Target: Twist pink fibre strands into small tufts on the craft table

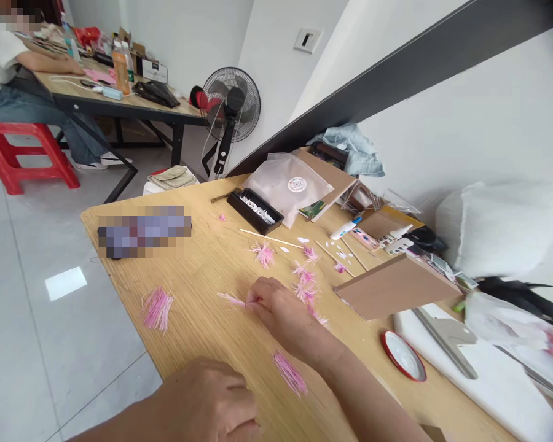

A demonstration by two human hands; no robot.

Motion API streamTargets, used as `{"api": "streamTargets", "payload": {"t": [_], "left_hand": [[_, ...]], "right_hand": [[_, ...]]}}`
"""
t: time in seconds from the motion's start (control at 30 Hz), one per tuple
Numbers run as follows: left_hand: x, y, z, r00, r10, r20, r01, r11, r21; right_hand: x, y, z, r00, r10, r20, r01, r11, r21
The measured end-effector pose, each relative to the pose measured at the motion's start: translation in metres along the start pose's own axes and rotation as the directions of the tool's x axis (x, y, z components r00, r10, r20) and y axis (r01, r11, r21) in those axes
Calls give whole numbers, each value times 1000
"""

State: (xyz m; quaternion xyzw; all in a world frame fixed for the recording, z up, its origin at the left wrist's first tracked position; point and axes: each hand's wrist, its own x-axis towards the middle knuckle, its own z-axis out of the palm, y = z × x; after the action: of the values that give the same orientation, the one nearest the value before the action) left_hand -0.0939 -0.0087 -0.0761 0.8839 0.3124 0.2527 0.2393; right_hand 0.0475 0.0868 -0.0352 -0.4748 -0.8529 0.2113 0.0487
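Note:
My right hand [276, 310] pinches one end of a small pink and white tassel [231, 299] above the middle of the wooden table [203, 270]. Nearer to me, my left hand [212, 399] is curled with its fingers folded in; what it holds, if anything, is hidden. A loose pink bundle of strands [290, 373] lies right of the left hand, and a larger pink bundle [158, 309] sits near the table's left edge. Several fluffy pink tassels [305, 274] form a row beyond my right hand, with another one [263, 253] to their left.
A black tray [255, 210] of white pieces, thin sticks [271, 238], a cardboard piece [396, 286], a red-rimmed lid [403, 356] and a clipboard [447, 341] lie around. Behind are a fan [233, 101], a red stool [27, 150] and a seated person [9, 73] at another table.

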Motion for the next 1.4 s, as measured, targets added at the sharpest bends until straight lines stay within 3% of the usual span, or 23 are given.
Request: {"api": "streamTargets", "payload": {"t": [0.17, 0.27, 0.47, 0.57, 0.73, 0.83, 0.9, 1.07, 1.3, 1.4], "left_hand": [[0, 1, -5, 989, -146, 30, 149, 980, -131], [2, 1, -6, 969, -248, -3, 241, 944, -224], [5, -1, -8, 928, -362, -86, 310, 880, -360], [6, -3, -10, 887, -447, -114, 332, 791, -515], [6, -8, -11, 784, -620, -18, 374, 496, -784], [10, -6, -11, 735, -678, -23, 371, 431, -823], [14, 0, -11, 748, -659, -78, 329, 470, -819], [28, 24, -5, 849, -511, -135, 233, 591, -772], [36, 58, 19, 917, -396, -42, 206, 563, -800], [40, 69, 32, 913, -406, -44, 224, 589, -777]], "right_hand": [[-5, 5, -3, 997, 71, -37, -66, 992, 104], [-5, 6, -2, 995, 90, -35, -84, 984, 159], [-5, 10, -1, 992, 125, 11, -121, 935, 334], [-5, 12, -2, 990, 137, 42, -142, 889, 435], [-14, 5, -9, 989, 138, 49, -139, 778, 613], [-29, -6, -11, 986, 170, 7, -121, 674, 728], [-44, -16, -10, 977, 213, -27, -120, 642, 757], [-88, -32, 5, 940, 317, -122, -83, 562, 823], [-143, -22, 45, 795, 504, -337, -54, 612, 789], [-159, -22, 56, 750, 547, -370, -13, 573, 820]]}}
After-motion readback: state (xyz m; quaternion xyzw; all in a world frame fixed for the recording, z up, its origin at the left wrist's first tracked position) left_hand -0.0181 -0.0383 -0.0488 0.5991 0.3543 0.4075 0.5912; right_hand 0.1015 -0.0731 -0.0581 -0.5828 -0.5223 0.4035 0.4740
